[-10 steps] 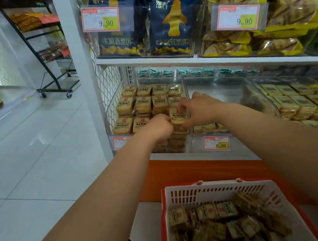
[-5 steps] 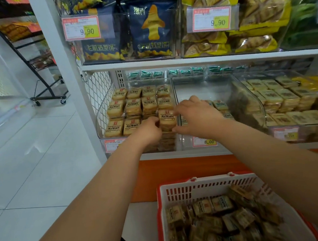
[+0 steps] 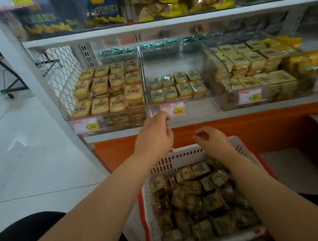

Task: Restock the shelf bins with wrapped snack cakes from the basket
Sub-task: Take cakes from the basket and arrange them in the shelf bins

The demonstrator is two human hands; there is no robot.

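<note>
A white basket (image 3: 178, 157) with a red rim sits low in front of me, full of several wrapped snack cakes (image 3: 199, 199). On the shelf, the left clear bin (image 3: 108, 122) is stacked high with yellow wrapped cakes (image 3: 109, 86). The middle bin (image 3: 170, 61) holds two short rows of green-labelled cakes (image 3: 178, 88). My left hand (image 3: 155, 134) hangs in front of the bins' lower edge, fingers loosely curled, holding nothing. My right hand (image 3: 212, 140) hovers over the basket's far rim, fingers loosely curled and empty.
A right bin (image 3: 248, 97) holds several stacks of pale wrapped cakes, with yellow packets further right. Bagged snacks fill the shelf above (image 3: 165, 25). An orange base panel (image 3: 232, 133) runs under the shelf. White tiled floor (image 3: 32, 160) lies to the left, with a wheeled black rack (image 3: 7, 89) beyond.
Both hands have left the left bin and dropped back toward the basket, empty. The view has tilted downward, showing more of the basket.
</note>
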